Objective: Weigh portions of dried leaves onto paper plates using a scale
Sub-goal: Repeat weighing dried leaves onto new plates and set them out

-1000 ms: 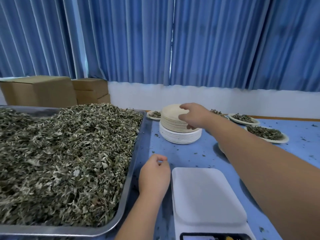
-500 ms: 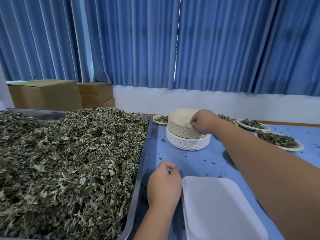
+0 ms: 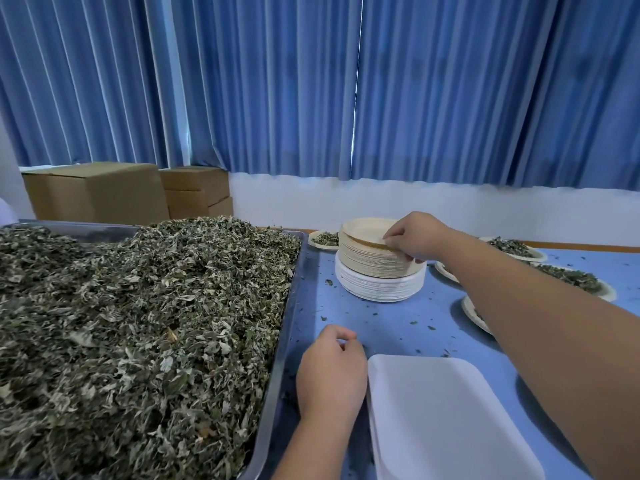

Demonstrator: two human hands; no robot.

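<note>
Now the right hand (image 3: 415, 239) pinches the top paper plate (image 3: 363, 230) at twelve o'clock; the left hand (image 3: 330, 379), loosely curled and empty, rests at nine o'clock of the scale (image 3: 443, 417).

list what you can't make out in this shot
All head view.
1. The scale: display cut off by the bottom edge, no reading.
2. The left hand: only its back shows; whether its curled fingers hold anything is hidden.
3. The plate beside the right forearm: mostly covered by it, contents unseen.
4. The right hand on the stack: how many plates it pinches is too fine to see.
</note>
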